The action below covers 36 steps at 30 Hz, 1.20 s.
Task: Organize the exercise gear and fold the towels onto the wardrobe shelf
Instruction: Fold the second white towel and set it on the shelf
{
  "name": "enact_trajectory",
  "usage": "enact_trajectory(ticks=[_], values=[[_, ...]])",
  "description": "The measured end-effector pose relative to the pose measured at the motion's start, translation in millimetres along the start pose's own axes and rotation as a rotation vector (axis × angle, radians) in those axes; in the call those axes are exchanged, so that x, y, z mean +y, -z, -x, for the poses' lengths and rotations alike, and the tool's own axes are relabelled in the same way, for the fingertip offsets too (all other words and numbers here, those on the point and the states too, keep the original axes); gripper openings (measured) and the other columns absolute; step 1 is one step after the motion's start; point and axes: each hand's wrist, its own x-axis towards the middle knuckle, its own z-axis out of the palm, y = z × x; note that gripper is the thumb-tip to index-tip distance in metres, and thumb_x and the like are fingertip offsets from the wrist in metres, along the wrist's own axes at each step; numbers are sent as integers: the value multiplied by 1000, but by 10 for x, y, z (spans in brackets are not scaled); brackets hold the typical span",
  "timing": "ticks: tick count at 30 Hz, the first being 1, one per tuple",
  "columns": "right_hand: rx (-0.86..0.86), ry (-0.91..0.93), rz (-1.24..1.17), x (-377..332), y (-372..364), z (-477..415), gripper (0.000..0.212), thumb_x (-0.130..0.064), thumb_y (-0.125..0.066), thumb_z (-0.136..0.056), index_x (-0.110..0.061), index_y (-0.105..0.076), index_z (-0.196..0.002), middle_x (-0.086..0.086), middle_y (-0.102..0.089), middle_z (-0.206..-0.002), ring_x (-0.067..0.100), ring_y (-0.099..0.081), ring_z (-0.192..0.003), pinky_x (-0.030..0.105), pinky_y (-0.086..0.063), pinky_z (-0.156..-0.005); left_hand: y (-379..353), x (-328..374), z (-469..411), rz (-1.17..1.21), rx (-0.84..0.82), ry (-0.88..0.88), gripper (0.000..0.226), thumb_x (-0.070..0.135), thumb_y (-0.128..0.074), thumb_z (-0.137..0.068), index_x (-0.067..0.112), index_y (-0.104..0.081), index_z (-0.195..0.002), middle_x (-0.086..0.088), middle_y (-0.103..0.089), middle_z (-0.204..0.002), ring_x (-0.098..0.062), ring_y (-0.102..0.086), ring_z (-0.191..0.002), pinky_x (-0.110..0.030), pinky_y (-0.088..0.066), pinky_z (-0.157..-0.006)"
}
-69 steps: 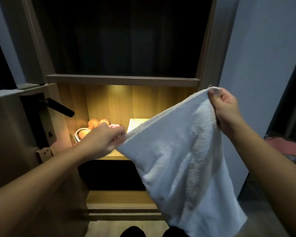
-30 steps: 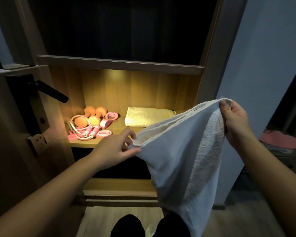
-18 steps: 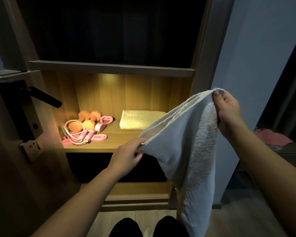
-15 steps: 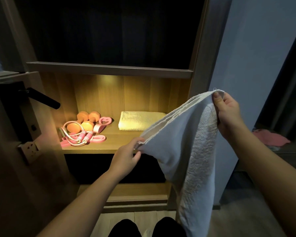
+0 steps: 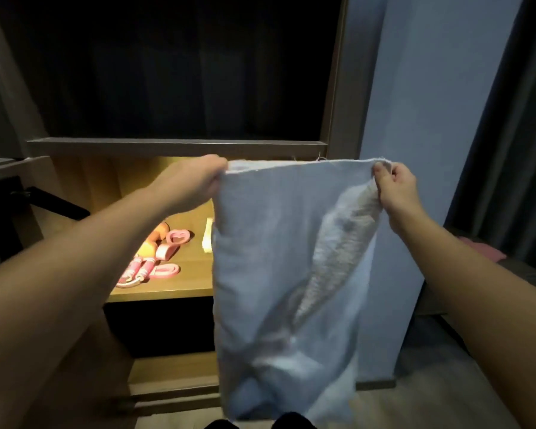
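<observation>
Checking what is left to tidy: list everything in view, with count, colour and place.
shelf: one, wooden, lit, in the wardrobe
white towel: one, white, held up before the wardrobe
folded towel: one, pale, on the shelf, mostly hidden
dumbbell: at least one, orange, shelf's left, partly hidden
heart-shaped ring: one, pink, beside the dumbbell
jump rope: one, pink handles, shelf's front left
band: one, pink, beside the rope
door handle: one, black, far left
left hand: grips the white towel's left corner
right hand: pinches its right corner
</observation>
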Motion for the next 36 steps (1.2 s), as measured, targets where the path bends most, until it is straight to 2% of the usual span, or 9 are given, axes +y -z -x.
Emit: enact_trajectory(ticks=[4, 7, 11, 15, 19, 23, 27, 31, 36], values=[[-55, 23, 82, 35, -30, -22, 22, -25, -53, -99, -12, -51, -82, -1, -49, -71, 9, -44, -62, 20, -39, -52, 64, -64, 42, -81, -197, -29, 6, 24, -55, -95, 29, -53, -93, 8, -59, -85, -7, -54, -76, -22, -42, -58], [-67, 1, 62, 83, -147, -20, 19, -27, -52, -100, -8, -54, -97, 0, -52, -78, 10, -47, -68, 25, -40, -58, 127, -208, 63, -27, -217, 28, 17, 28, -65, -91, 31, -50, -98, 10, -57, -88, -10, -57, -76, -18, -44, -58], [-87, 18, 119, 38, -294, -69, 24, -33, -53, -99, -9, -56, -98, 2, -53, -82, 13, -47, -71, 30, -40, -62, 182, -248, 99, -67, -335, 30, 19, 23, -69, -88, 26, -54, -99, 7, -57, -91, -12, -57, -80, -19, -49, -64], [-52, 27, 163, 134, -308, -146, 27, -33, -55, -97, -6, -58, -98, 4, -54, -83, 16, -48, -75, 31, -40, -65, 232, -133, 250, -182, -470, -147, 13, 23, -65, -91, 18, -67, -103, 6, -58, -96, -11, -55, -87, -20, -48, -74], [-42, -21, 254, 381, -241, -176, 27, -32, -54, -98, -6, -57, -94, 8, -55, -88, 22, -50, -82, 31, -39, -70, 141, 306, 622, 213, -480, -344, 18, 24, -67, -90, 14, -69, -105, 4, -57, -101, -5, -50, -89, -13, -41, -75], [-61, -84, 267, 508, -266, -139, 33, -35, -53, -98, -3, -60, -102, 8, -59, -93, 23, -54, -86, 35, -43, -74, 184, 405, 752, 548, -569, -137, 15, 13, -63, -92, 22, -63, -104, 13, -59, -95, -5, -57, -76, -18, -52, -67], [-92, -111, 282, 528, -290, -133, 32, -38, -51, -98, -9, -61, -105, 6, -61, -98, 20, -55, -86, 32, -42, -71, 236, 331, 669, 540, -644, 56, 17, 11, -56, -96, 15, -59, -113, -2, -58, -105, -13, -58, -85, -29, -57, -75], [-70, -134, 298, 519, -389, -138, 32, -37, -49, -99, -7, -58, -106, 7, -57, -98, 21, -52, -85, 33, -40, -74, 207, 601, 702, 650, -761, -156, 20, 22, -60, -95, 11, -64, -111, 4, -62, -99, -8, -59, -88, -16, -49, -73], [-53, -159, 337, 530, -482, -84, 32, -38, -48, -100, -10, -58, -112, 6, -56, -101, 23, -53, -92, 34, -42, -76, 81, 518, 602, 217, -763, -62, 29, 34, -58, -96, 8, -64, -104, -7, -65, -96, -18, -55, -78, -23, -42, -63]])
